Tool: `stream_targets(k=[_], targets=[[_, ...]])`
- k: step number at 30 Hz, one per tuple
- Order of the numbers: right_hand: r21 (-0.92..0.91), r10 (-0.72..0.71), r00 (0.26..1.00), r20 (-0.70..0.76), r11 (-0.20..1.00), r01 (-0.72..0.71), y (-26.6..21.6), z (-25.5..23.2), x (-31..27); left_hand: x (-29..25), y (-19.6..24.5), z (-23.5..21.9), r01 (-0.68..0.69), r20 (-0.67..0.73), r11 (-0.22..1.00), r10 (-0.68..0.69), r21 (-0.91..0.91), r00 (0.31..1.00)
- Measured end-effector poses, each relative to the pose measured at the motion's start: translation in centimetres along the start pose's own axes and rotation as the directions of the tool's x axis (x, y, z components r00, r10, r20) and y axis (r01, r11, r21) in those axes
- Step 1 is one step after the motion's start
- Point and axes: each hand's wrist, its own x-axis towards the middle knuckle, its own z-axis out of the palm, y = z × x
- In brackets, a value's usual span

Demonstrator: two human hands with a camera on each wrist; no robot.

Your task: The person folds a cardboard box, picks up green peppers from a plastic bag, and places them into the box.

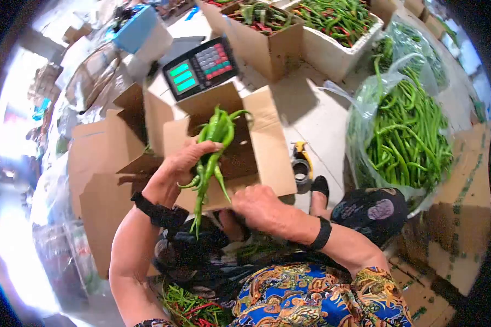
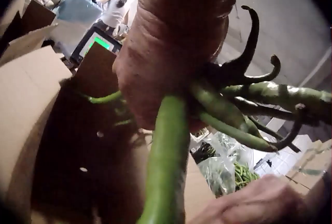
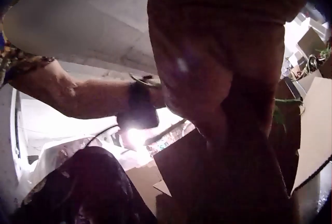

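A bunch of long green chili peppers (image 1: 215, 133) hangs from my left hand (image 1: 183, 161), gripped around its middle over an open cardboard box (image 1: 267, 144). Pepper stems and curved ends (image 2: 249, 110) stick out past that hand in the left wrist view. My right hand (image 1: 262, 210) is beside the box's near edge with its fingers curled. One pepper's tip comes right up to its knuckles; the underside of the fingers is hidden. The right wrist view shows this hand (image 3: 218, 68) mostly in dark shadow.
A scale (image 1: 199, 68) with lit green displays stands behind the box. To the right are a tape dispenser (image 1: 301, 163) and a plastic bag of green peppers (image 1: 406, 136). A foam box of peppers (image 1: 335, 62) is at the back. Red and green peppers (image 1: 193, 305) lie near my lap.
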Motion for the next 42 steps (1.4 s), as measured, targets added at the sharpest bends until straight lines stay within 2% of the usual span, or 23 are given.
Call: stream_targets(k=[1, 4, 8, 10, 12, 14, 16, 17, 20, 23, 24, 25, 26, 27, 28, 30, 32, 34, 35, 36, 38, 39, 42], targets=[[0.046, -0.075, 0.974, -0.212, 0.995, 0.087, -0.5, -0.1, -0.9, 1.5, -0.4, 0.0, -0.001, 0.023, 1.000, 0.001, 0.005, 1.000], [0.054, 0.040, 0.999, 0.022, 0.998, -0.042, -0.5, -0.8, -2.6, 3.9, -2.6, 1.7, -0.038, -0.023, 0.999, 0.037, -0.037, 0.999], [0.080, 0.000, 0.998, -0.059, 0.997, 0.004, 0.6, 1.1, -5.1, 3.5, -3.3, 0.7, -0.020, 0.024, 0.996, 0.018, 0.092, 1.000], [0.060, -0.075, 0.977, -0.199, 0.994, 0.088, 0.4, 1.3, -5.8, 2.5, -1.8, -0.2, 0.017, 0.023, 0.988, -0.013, -0.151, 1.000], [0.091, -0.078, 0.980, -0.184, 0.991, 0.096, -0.3, 0.7, -6.5, 1.3, -0.9, -1.3, -0.012, 0.069, 0.981, 0.026, -0.192, 0.997], [0.077, -0.057, 0.998, -0.008, 0.995, 0.057, -0.4, 0.2, -7.5, 1.3, -2.0, -2.7, 0.034, 0.046, 0.987, -0.027, -0.157, 0.999], [0.127, 0.008, 0.999, 0.038, 0.992, -0.013, -0.4, -0.4, -7.1, -0.1, -2.4, -2.6, 0.048, 0.052, 0.997, -0.051, 0.056, 0.997], [0.142, 0.054, 0.997, 0.048, 0.988, -0.060, -0.2, -0.2, -7.4, -1.1, -2.7, -2.5, 0.151, -0.004, 0.984, -0.152, 0.098, 0.988], [0.150, 0.092, 0.995, 0.029, 0.984, -0.095, -0.1, 0.7, -7.8, -2.5, -3.6, -1.8, 0.053, 0.052, 0.998, -0.051, -0.043, 0.997], [0.116, 0.035, 0.999, -0.017, 0.993, -0.032, -0.7, 1.4, -7.4, -0.8, -3.0, -0.8, 0.041, 0.007, 0.997, -0.042, 0.070, 0.999], [0.101, 0.006, 0.999, -0.031, 0.995, -0.003, -0.9, 1.5, -7.3, -0.1, -3.4, 1.0, -0.013, -0.064, 0.989, 0.004, -0.151, 0.998], [0.103, -0.002, 1.000, -0.029, 0.995, 0.005, -1.0, 1.7, -7.3, 0.8, -3.7, 2.5, -0.082, -0.157, 0.988, 0.061, -0.131, 0.986], [0.118, 0.016, 0.999, -0.047, 0.993, -0.010, -1.0, 1.9, -7.4, 3.6, -6.1, 1.8, -0.107, -0.134, 0.993, 0.113, 0.053, 0.985], [0.132, 0.032, 0.997, -0.065, 0.991, -0.023, -0.8, 2.0, -7.5, 3.7, -7.2, 3.6, -0.176, -0.234, 0.969, 0.214, 0.171, 0.948], [0.134, 0.022, 0.998, -0.063, 0.991, -0.013, -0.7, 2.2, -7.7, 5.1, -8.3, 4.7, -0.031, -0.370, 0.915, 0.194, 0.403, 0.909], [0.112, 0.018, 0.992, -0.121, 0.994, -0.004, -0.2, 2.2, -8.3, 6.1, -10.3, 3.9, 0.114, -0.303, 0.925, 0.001, 0.362, 0.953], [0.135, 0.023, 0.994, -0.103, 0.991, -0.009, 0.1, 2.3, -8.8, 5.9, -11.1, 3.4, 0.132, -0.278, 0.951, -0.052, 0.279, 0.959], [0.181, 0.021, 0.989, -0.149, 0.984, 0.006, 0.3, 2.8, -9.2, 2.8, -9.0, 3.2, 0.075, -0.085, 0.850, -0.035, 0.522, 0.996], [0.186, 0.014, 0.989, -0.145, 0.983, 0.013, 0.3, 2.8, -9.0, 4.4, -12.0, 1.6, -0.008, -0.038, 0.691, 0.052, 0.723, 0.998], [0.187, 0.020, 0.987, -0.160, 0.982, 0.010, 0.2, 2.7, -9.0, 3.9, -12.0, 1.7, 0.000, -0.046, 0.692, 0.047, 0.722, 0.998], [0.192, 0.026, 0.985, -0.168, 0.981, 0.007, 0.1, 2.6, -8.9, 3.3, -12.2, 2.5, -0.231, 0.304, 0.386, -0.137, 0.893, 0.943], [0.170, 0.018, 0.986, -0.168, 0.985, 0.011, 0.1, 2.6, -8.7, 3.0, -12.9, 3.1, -0.326, 0.382, 0.369, -0.088, 0.871, 0.920], [0.123, 0.023, 0.982, -0.187, 0.992, 0.000, -0.1, 2.9, -8.6, 3.9, -14.1, 4.7, -0.329, 0.384, 0.315, -0.130, 0.890, 0.914]])
